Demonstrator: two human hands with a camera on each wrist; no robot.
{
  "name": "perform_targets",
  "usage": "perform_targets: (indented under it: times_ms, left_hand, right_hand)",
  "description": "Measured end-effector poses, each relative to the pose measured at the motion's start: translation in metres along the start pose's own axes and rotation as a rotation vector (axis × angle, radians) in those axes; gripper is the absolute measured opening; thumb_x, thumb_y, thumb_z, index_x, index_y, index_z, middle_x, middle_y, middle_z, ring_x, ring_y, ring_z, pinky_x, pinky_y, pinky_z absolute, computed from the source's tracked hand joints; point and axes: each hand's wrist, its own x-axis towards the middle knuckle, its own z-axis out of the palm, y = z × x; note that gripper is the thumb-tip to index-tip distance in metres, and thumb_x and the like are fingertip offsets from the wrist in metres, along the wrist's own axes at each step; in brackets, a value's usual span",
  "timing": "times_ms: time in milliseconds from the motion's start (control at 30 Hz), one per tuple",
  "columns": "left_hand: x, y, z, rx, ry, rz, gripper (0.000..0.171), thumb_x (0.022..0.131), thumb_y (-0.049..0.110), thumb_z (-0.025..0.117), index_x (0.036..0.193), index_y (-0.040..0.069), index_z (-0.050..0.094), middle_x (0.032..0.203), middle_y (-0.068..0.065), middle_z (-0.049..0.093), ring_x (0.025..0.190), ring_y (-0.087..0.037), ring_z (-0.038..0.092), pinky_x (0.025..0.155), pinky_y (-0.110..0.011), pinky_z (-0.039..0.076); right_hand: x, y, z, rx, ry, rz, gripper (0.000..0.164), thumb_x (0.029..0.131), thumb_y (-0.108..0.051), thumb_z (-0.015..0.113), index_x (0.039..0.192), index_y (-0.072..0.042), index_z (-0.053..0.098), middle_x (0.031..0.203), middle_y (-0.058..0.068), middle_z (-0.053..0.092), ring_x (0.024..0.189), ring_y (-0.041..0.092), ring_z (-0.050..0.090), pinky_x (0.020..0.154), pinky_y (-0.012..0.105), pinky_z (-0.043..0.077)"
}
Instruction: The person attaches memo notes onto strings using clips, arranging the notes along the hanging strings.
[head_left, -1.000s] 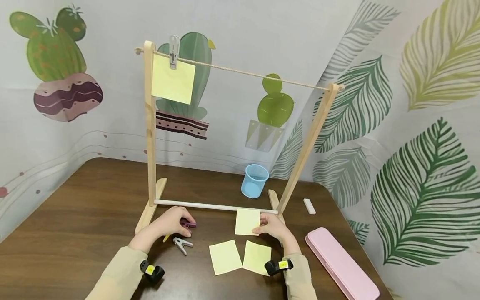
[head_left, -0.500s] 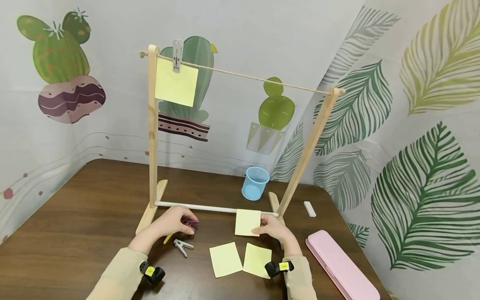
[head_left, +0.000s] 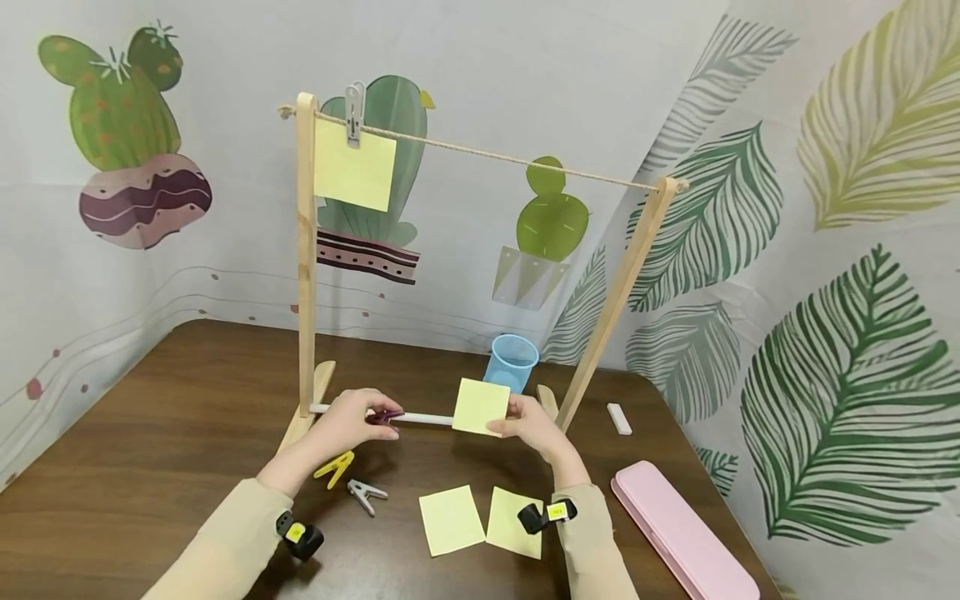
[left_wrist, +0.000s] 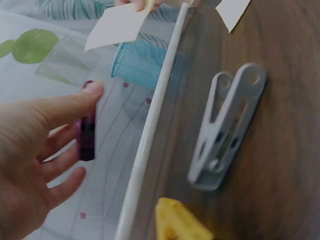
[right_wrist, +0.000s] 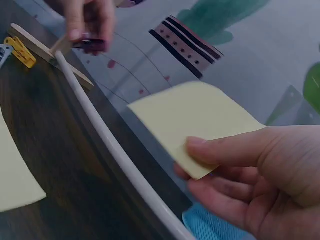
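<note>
My left hand (head_left: 352,421) pinches a dark purple clothespin (left_wrist: 87,137) between thumb and fingers, raised off the table near the white crossbar (head_left: 429,418). On the right, my right hand (head_left: 534,427) holds a yellow sticky note (right_wrist: 195,117) by its edge, thumb on the front. That note is lifted and partly covers the bar and a blue mesh cup (head_left: 516,353). Below the left hand lie a yellow clothespin (head_left: 334,469) and a grey clothespin (left_wrist: 227,127). Two more notes, a left one (head_left: 452,521) and a right one (head_left: 507,505), lie flat on the table.
A wooden frame (head_left: 307,250) carries a rope (head_left: 480,151) across its top. One yellow note (head_left: 354,177) hangs there at the left from a grey clothespin (head_left: 355,117). A pink case (head_left: 682,529) and a small white block (head_left: 619,418) are at the right.
Both hands have risen from the tabletop, the left with the purple clothespin and the right with the sticky note. The yellow clothespin, partly hidden before, now shows more fully.
</note>
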Motion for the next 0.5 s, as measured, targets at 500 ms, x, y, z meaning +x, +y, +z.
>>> perform_targets:
  times_ms: [500]
  left_hand:
    - [0.047, 0.058, -0.062, 0.045, 0.146, 0.068, 0.032, 0.071, 0.023, 0.088, 0.097, 0.012, 0.075, 0.084, 0.003, 0.073, 0.076, -0.010, 0.064, 0.074, -0.033, 0.050]
  right_hand:
    - [0.042, -0.072, 0.007, -0.037, 0.209, -0.110, 0.030, 0.089, -0.005, 0.069, 0.117, 0.006, 0.063, 0.105, 0.020, 0.071, 0.082, 0.007, 0.064, 0.077, 0.025, 0.051]
